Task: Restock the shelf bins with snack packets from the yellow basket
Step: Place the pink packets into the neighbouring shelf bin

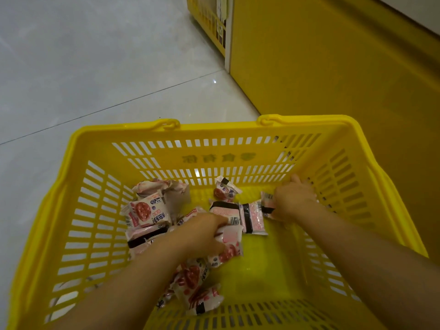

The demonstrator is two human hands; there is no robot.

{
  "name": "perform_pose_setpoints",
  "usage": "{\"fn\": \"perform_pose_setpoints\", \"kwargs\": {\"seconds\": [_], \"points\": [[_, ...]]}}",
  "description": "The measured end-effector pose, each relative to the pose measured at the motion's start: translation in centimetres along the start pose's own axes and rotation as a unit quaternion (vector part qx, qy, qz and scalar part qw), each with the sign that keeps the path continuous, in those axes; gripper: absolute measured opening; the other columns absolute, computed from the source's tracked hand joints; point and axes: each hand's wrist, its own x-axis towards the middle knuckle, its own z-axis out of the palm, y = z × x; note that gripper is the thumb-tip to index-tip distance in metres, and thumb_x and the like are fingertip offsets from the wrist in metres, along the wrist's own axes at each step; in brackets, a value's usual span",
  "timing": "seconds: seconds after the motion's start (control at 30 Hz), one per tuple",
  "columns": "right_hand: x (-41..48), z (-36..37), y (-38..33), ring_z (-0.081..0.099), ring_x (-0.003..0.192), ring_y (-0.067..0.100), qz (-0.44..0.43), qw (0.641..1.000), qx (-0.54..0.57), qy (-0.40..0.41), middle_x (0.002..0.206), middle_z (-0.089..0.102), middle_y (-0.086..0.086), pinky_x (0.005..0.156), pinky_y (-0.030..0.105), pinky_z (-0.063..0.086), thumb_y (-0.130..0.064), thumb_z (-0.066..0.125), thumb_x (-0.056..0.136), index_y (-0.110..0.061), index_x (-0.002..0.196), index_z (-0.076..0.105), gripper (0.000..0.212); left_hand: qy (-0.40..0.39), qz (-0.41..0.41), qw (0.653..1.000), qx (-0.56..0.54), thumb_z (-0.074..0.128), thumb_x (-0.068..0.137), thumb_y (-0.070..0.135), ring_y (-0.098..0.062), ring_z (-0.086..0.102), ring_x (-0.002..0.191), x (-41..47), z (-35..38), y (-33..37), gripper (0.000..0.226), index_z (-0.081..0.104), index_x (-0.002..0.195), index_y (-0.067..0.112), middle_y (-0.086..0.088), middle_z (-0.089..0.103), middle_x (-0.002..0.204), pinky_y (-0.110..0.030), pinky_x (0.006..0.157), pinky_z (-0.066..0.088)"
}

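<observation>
Digging into the yellow slotted plastic basket [214, 131] with both hands at once – presumably to carry a bigger load per trip to the shelf. Got the left hand [204, 234] near the basket's middle, fingers curled tight round a small pink-and-white crinkly snack packet [229, 236], maybe a second one underneath, hard to tell. Got the right hand [294, 198] over in the basket's far right corner, closed on a barcode-up packet [267, 200], thumb up against the slotted wall. Plenty of loose packets [145, 210] heaped toward the basket's left side, so nowhere near done by the look of it. Sitting on pale glossy floor tiles [95, 67], right up against a yellow shelf-unit panel [333, 67] – likely to keep the reach short. No shelf bins clearly in view from here
</observation>
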Motion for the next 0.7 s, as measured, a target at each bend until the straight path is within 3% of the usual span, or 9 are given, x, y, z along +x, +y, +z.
{"fn": "perform_pose_setpoints", "kwargs": {"seconds": [0.1,0.2,0.27,0.33,0.4,0.5,0.57,0.63,0.7], "points": [[-0.8,0.1,-0.4,0.046,0.115,0.025,-0.030,0.999,-0.002,-0.027,0.119,0.054,0.007,0.094,0.033,0.039,-0.039,0.062,0.087,-0.017,0.105,0.057,0.029,-0.023,-0.012,0.996,0.087,0.063,0.084,0.025,-0.005,0.047,0.065,0.2,0.5,-0.2,0.015,0.058,0.098,0.021,-0.002,0.057,0.091,-0.019,0.055,0.037],[-1.7,0.3,-0.5,0.047,0.119,0.027,-0.024,0.993,0.057,-0.101,0.127,0.047,0.013,0.088,0.032,0.043,-0.026,0.059,0.090,-0.010,0.121,0.054,0.035,-0.012,0.002,0.989,0.148,0.063,0.084,0.035,-0.019,0.054,0.092,0.4,0.4,-0.2,0.034,0.058,0.115,0.021,0.001,0.053,0.102,-0.029,0.071,0.044],[-2.3,0.6,-0.7,0.054,0.106,0.025,-0.034,0.982,0.095,-0.161,0.111,0.055,0.011,0.082,0.032,0.044,-0.022,0.058,0.092,-0.005,0.122,0.056,0.035,0.024,0.022,0.980,0.197,0.061,0.085,0.042,-0.023,0.046,0.112,0.6,0.3,-0.1,0.049,0.052,0.130,0.024,-0.002,0.050,0.120,-0.036,0.089,0.042],[-2.6,0.6,-0.8,0.051,0.091,0.021,-0.048,0.973,0.085,-0.210,0.085,0.050,0.005,0.078,0.029,0.045,-0.022,0.059,0.092,-0.005,0.122,0.057,0.035,0.062,0.036,0.967,0.246,0.059,0.085,0.047,-0.023,0.034,0.122,0.9,0.2,0.0,0.055,0.047,0.135,0.025,-0.002,0.041,0.132,-0.038,0.099,0.033],[-3.1,0.3,-0.6,0.050,0.088,0.020,-0.058,0.969,0.091,-0.222,0.083,0.048,0.004,0.074,0.026,0.043,-0.020,0.065,0.089,-0.006,0.122,0.056,0.037,0.056,0.044,0.962,0.263,0.060,0.084,0.052,-0.024,0.023,0.134,1.2,0.2,0.0,0.059,0.047,0.135,0.025,-0.001,0.029,0.145,-0.042,0.107,0.027],[-3.3,-0.8,0.3,0.059,0.095,0.023,-0.053,0.964,0.171,-0.195,0.108,0.060,0.007,0.074,0.030,0.048,-0.019,0.073,0.082,-0.008,0.120,0.057,0.042,-0.023,0.021,0.973,0.227,0.062,0.083,0.051,-0.027,0.005,0.145,1.8,0.4,0.1,0.061,0.047,0.137,0.025,-0.001,0.005,0.159,-0.051,0.115,0.019],[-3.3,-1.7,0.9,0.062,0.097,0.024,-0.036,0.951,0.263,-0.157,0.112,0.063,0.008,0.071,0.030,0.049,-0.019,0.075,0.079,-0.010,0.116,0.059,0.041,-0.064,-0.006,0.978,0.198,0.064,0.084,0.046,-0.031,0.002,0.146,2.4,0.3,0.1,0.058,0.047,0.136,0.025,-0.005,-0.005,0.161,-0.051,0.113,0.024],[-3.1,-2.4,1.1,0.062,0.091,0.024,-0.017,0.925,0.372,-0.080,0.103,0.063,0.008,0.062,0.028,0.047,-0.018,0.074,0.081,-0.009,0.112,0.058,0.036,-0.084,-0.022,0.977,0.195,0.064,0.084,0.044,-0.037,0.009,0.144,2.9,0.1,0.2,0.057,0.047,0.135,0.026,-0.008,-0.003,0.161,-0.049,0.111,0.029],[-2.9,-2.3,0.8,0.062,0.086,0.024,0.001,0.884,0.467,0.000,0.096,0.062,0.008,0.062,0.030,0.048,-0.016,0.071,0.082,-0.007,0.113,0.058,0.035,-0.090,-0.030,0.972,0.215,0.063,0.083,0.045,-0.039,0.024,0.137,3.2,-0.1,0.6,0.058,0.047,0.136,0.027,-0.011,0.013,0.157,-0.047,0.106,0.036]]}}
